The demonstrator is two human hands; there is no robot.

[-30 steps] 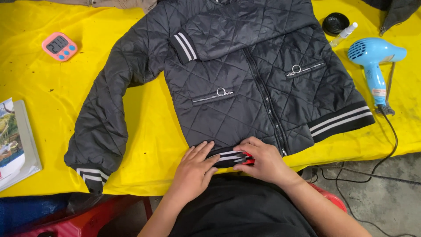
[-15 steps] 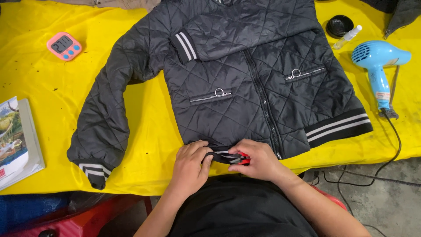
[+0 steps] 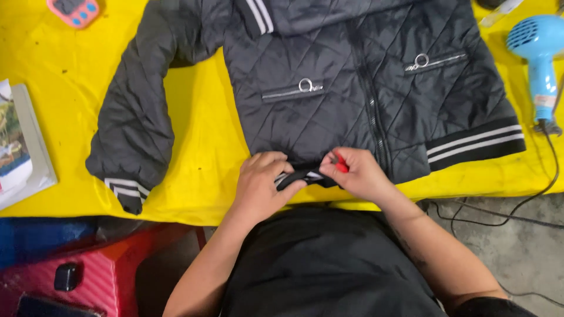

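- Subject: a black quilted jacket (image 3: 352,88) lies flat, front up, on the yellow table cover (image 3: 205,147), its striped hem (image 3: 305,175) at the near edge of that cover, where both hands work.
- Left hand (image 3: 261,182): closed on the hem from the side of the jacket's left-lying sleeve (image 3: 132,129), fingers curled over the bunched ribbing and pinching it.
- Right hand (image 3: 355,173): folded narrow around a small red-handled tool (image 3: 341,166), just on the other side of the same bunch and beside the jacket's centre zip (image 3: 370,100). I cannot tell what kind of tool it is; only the red tip shows.
- Handling, in my judgement: the jacket is soft and padded, light for its bulk, and it will slump and fold rather than hold a shape. The shell looks smooth (possibly a little slippery), while the ribbed hem and cuffs look stretchy and offer the surer purchase.
- Where I would take hold: the ribbed hem or the cuff, not the quilted panels.
- Appearance: diamond stitching, two zipped chest pockets with ring pulls (image 3: 305,86), and black ribbing with pale stripes at hem and cuff.
- Beyond the jacket's far hem corner lies a blue hair dryer (image 3: 540,53).
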